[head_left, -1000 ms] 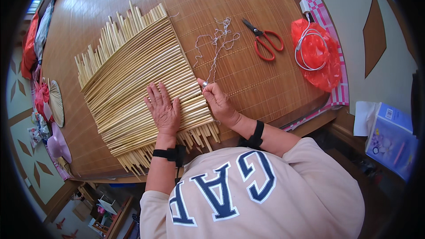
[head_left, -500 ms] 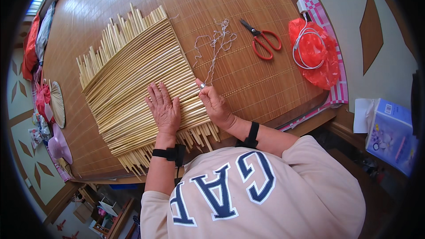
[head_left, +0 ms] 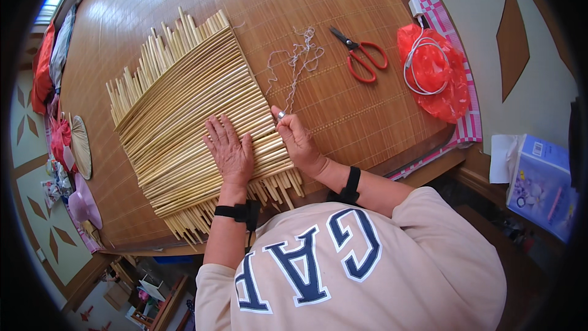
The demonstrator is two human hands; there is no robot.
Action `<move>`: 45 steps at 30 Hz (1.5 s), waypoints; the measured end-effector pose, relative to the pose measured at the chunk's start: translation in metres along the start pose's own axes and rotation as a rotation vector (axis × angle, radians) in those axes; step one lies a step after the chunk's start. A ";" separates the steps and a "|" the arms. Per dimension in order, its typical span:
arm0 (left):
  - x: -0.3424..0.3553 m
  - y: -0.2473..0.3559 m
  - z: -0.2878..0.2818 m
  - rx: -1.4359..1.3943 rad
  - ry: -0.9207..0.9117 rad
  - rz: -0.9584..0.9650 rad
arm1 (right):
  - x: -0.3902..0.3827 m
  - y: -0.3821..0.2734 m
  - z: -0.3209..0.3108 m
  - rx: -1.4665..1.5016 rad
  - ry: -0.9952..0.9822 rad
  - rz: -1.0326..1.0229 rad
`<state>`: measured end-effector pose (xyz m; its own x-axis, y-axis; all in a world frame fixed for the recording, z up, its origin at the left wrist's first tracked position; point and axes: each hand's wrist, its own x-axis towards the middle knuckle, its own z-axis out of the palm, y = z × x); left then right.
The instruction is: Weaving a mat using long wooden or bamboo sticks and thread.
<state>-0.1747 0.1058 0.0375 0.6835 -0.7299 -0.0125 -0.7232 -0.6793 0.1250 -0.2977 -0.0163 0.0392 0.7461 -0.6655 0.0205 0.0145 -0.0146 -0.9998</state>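
A panel of pale straw-coloured stalks (head_left: 177, 95), laid side by side, spreads across a brown bamboo mat. My left hand (head_left: 233, 152) lies flat on the stalks, fingers spread. At the panel's right edge my right hand (head_left: 299, 141) is closed, thumb and fingers pinched together; what they hold is too small to make out. A silver thimble ring (head_left: 281, 115) sits on one of its fingers. Loose white thread (head_left: 296, 64) runs from beside that hand up over the mat in tangled loops. Scissors (head_left: 361, 55) with red handles lie partly open beyond the thread.
A red plastic bag (head_left: 438, 79) with a coiled white cable rests at the right edge of the bamboo mat (head_left: 343, 122). Along the left edge are a woven fan (head_left: 80, 147) and a pink hat (head_left: 84, 199). A blue-purple package (head_left: 542, 187) stands at far right.
My left hand has slid very slightly to the right across the stalks. My right hand stays at the panel's edge, with its wrist and fingers turned a little.
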 end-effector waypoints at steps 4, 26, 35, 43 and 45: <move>0.000 0.001 -0.001 -0.024 0.034 0.016 | 0.020 -0.005 0.001 0.083 0.042 0.020; 0.000 0.000 -0.001 -0.011 0.014 0.013 | 0.010 0.000 -0.010 0.532 0.003 0.180; 0.001 0.002 -0.001 0.004 -0.014 0.004 | 0.004 0.008 0.000 0.441 0.025 0.125; 0.000 0.000 -0.002 -0.003 -0.019 0.014 | 0.005 0.003 0.004 0.111 0.120 0.033; 0.001 0.001 -0.001 -0.006 -0.021 0.012 | 0.004 0.002 0.004 -0.009 0.126 0.040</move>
<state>-0.1749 0.1048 0.0386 0.6724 -0.7396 -0.0315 -0.7307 -0.6699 0.1314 -0.2924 -0.0159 0.0368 0.6565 -0.7541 -0.0189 -0.0197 0.0079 -0.9998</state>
